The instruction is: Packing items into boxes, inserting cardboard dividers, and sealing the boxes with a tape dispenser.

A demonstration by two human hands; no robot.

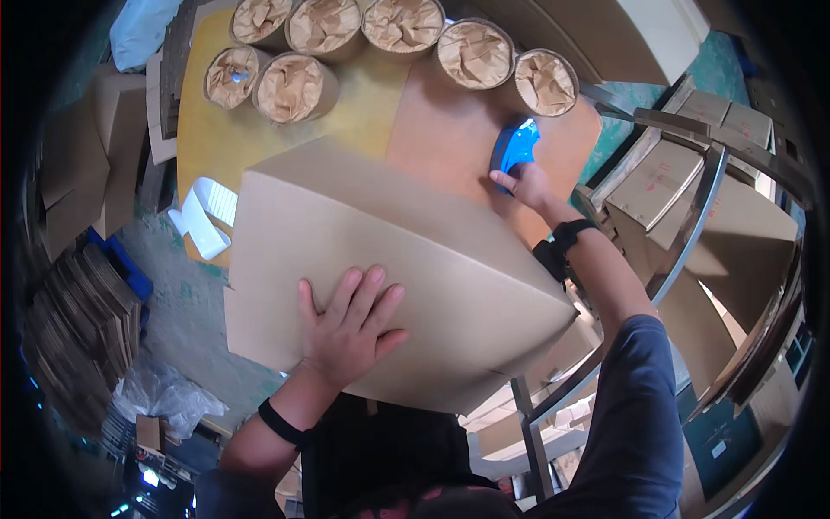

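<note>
A large brown cardboard box [398, 303] lies tilted in front of me, partly over the near part of the table. My left hand [350, 333] rests on its near face, palm down with the fingers spread. Beyond the box's right side, my right hand [524, 185] is closed round a blue tape dispenser [517, 149], held over the orange part of the tabletop. The grip hides the tool's lower end, so I cannot make out any tape on it. Both wrists carry black bands.
Several round cardboard tubs [474, 54] stuffed with crumpled brown paper stand along the table's [363, 104] far edge. A curled white label strip [206, 216] lies at its left. Flattened cartons [82, 303] are stacked at left; a metal-framed rack [692, 233] with boxes stands right.
</note>
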